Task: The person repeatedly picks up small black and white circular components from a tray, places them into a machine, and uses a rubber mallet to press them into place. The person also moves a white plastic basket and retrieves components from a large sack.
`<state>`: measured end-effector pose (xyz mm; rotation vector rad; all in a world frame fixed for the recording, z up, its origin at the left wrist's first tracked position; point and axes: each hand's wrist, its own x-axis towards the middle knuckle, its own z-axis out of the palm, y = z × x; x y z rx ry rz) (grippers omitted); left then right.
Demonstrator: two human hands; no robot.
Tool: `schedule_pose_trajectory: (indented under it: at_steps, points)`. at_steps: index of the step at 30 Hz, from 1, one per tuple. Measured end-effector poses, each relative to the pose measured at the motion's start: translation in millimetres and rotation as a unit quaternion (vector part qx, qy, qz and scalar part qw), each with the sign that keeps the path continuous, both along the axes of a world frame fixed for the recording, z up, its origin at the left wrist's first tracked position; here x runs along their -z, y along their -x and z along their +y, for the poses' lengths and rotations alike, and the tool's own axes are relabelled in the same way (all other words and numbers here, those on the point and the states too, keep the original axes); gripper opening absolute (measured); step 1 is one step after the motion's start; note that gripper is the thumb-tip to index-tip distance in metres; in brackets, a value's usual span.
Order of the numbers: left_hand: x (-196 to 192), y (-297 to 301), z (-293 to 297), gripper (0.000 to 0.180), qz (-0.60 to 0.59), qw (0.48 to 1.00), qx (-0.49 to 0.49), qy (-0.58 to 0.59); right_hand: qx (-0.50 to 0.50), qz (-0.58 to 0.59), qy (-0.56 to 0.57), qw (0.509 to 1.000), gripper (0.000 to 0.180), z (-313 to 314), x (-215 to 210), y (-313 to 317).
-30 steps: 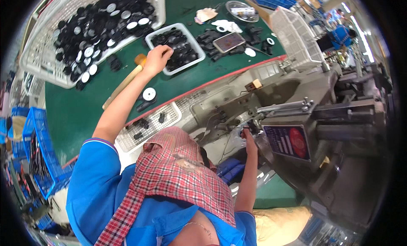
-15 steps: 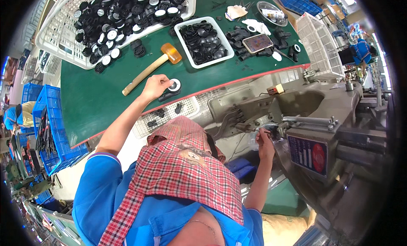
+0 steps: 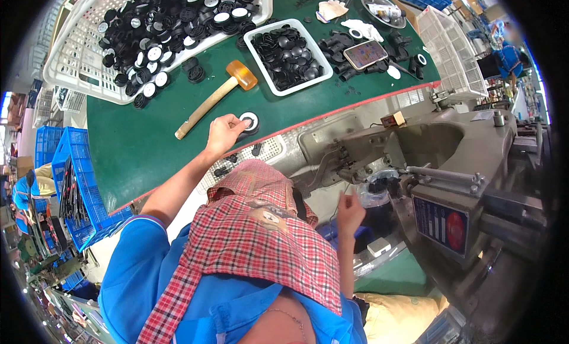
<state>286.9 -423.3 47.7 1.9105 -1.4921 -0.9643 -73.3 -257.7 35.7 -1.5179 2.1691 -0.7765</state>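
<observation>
My left hand [image 3: 224,134] is closed in a pinch at the near edge of the green table. Its thumb and fingertips are on a black caster wheel with a white ring face [image 3: 251,120]. Part of the wheel is covered by the fingers. My right hand [image 3: 350,213] hangs in front of the machine, over the gap to the right of my apron. Its fingers are pinched together, slightly blurred, and whatever is between them is too small to make out. Beyond my left hand lies a mallet [image 3: 242,75] with an amber head and wooden handle.
A white basket [image 3: 77,77] heaped with black and white wheels stands far left. A white tray [image 3: 328,73] holds black caps. Right of it, a phone [image 3: 365,54] rests on black caster parts. A grey machine [image 3: 438,193] stands close on the right, blue crates [image 3: 77,184] on the left.
My right hand has drawn back from the machine, moving left and toward my body. The left hand stays at the wheel, its fingers slightly shifted. The whole view has tilted a little.
</observation>
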Motion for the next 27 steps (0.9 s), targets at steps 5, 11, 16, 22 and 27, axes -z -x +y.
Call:
schedule_pose_trajectory:
  at_steps: [5,11,16,22,27]
  points:
    - [-4,-3,-15,0.037,0.005,0.997,0.017,-0.069,-0.242,-0.117,0.077,0.96,0.042,-69,5,-79]
    - [-1,-5,-24,0.039,-0.023,0.995,0.031,-0.087,-0.352,-0.173,0.158,0.906,0.061,-173,17,-181]
    - [-6,-8,-37,0.041,-0.109,0.982,0.126,-0.084,-0.373,-0.164,0.104,0.907,0.061,-190,28,-192]
    - [5,-33,-47,0.037,-0.181,0.966,0.104,0.149,-0.382,-0.153,0.124,0.903,0.062,-189,31,-191]
    - [5,-49,-59,0.043,-0.295,0.94,0.084,0.149,-0.366,-0.161,0.123,0.908,0.061,-187,32,-193]
